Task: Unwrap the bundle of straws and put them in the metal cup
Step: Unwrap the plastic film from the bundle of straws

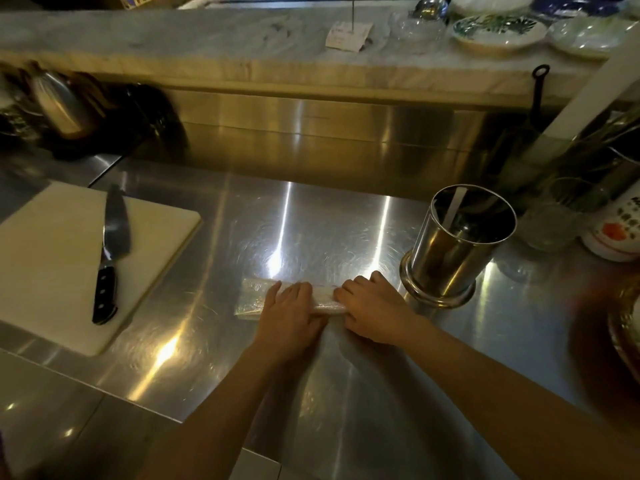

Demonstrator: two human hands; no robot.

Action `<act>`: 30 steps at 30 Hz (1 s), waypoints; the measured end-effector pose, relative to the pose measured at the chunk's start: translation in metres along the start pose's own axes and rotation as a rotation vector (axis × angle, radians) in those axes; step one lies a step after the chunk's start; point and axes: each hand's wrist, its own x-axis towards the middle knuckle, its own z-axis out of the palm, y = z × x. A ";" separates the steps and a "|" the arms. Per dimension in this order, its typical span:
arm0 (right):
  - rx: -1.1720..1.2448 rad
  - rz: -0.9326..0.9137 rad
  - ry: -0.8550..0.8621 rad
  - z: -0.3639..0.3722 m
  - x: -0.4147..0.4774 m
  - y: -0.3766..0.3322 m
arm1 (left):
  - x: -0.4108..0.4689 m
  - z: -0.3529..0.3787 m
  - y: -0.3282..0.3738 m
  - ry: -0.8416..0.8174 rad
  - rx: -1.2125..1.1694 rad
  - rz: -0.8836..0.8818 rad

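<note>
A bundle of white straws [325, 299] in clear plastic wrap lies flat on the steel counter [311, 220], lengthwise left to right. My left hand [289, 311] lies over its middle, fingers closed down on it. My right hand [372, 303] holds the bundle's right end. The wrap's loose left end [251, 296] sticks out past my left hand. The metal cup [457, 247] stands upright just right of my right hand, with one white straw [454, 208] leaning inside. Most of the bundle is hidden under my hands.
A white cutting board [52, 258] with a black-handled knife [109, 254] lies at the left. Glasses and a patterned cup [616, 230] crowd the right behind the metal cup. Plates [498, 31] sit on the marble ledge [173, 46] at the back.
</note>
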 end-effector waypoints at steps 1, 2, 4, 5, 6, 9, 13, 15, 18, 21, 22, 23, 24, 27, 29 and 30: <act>0.005 -0.003 0.004 -0.002 -0.001 0.000 | 0.000 -0.001 0.002 0.020 -0.011 0.004; 0.015 -0.003 0.013 -0.004 -0.001 -0.001 | 0.000 -0.003 0.004 0.041 -0.002 0.015; 0.037 0.009 0.041 -0.007 -0.001 0.000 | 0.001 -0.006 0.007 0.047 0.051 0.052; 0.047 0.024 0.056 -0.009 -0.001 0.000 | 0.002 -0.008 0.008 0.043 0.069 0.067; 0.060 0.037 0.074 -0.009 -0.001 0.001 | 0.002 -0.010 0.008 0.040 0.077 0.069; 0.140 0.072 0.191 -0.013 -0.004 0.001 | 0.000 -0.019 0.009 0.040 0.022 0.008; 0.203 0.205 0.468 -0.017 -0.007 0.002 | 0.001 -0.027 0.009 0.038 -0.174 -0.121; 0.349 0.333 0.532 -0.018 -0.007 0.001 | 0.002 -0.032 0.010 0.028 -0.292 -0.177; 0.723 0.531 0.531 -0.014 -0.007 0.000 | 0.003 -0.039 0.014 0.012 -0.505 -0.247; 1.269 0.643 0.257 -0.016 -0.009 -0.001 | 0.003 -0.043 0.021 0.014 -0.826 -0.351; 1.391 0.650 0.142 -0.017 -0.011 -0.003 | 0.003 -0.044 0.023 -0.002 -0.951 -0.390; 1.480 0.635 0.065 -0.017 -0.012 -0.005 | 0.003 -0.043 0.025 -0.014 -1.065 -0.431; 1.565 0.599 0.031 -0.017 -0.013 -0.007 | 0.003 -0.041 0.025 -0.020 -1.150 -0.474; 1.659 0.536 0.057 -0.017 -0.012 -0.014 | 0.000 -0.032 0.028 -0.032 -1.219 -0.559; 1.554 0.569 0.100 -0.017 -0.011 -0.015 | -0.004 -0.026 0.029 -0.032 -1.243 -0.594; 1.509 0.586 0.117 -0.015 -0.011 -0.015 | -0.005 -0.024 0.030 -0.033 -1.242 -0.619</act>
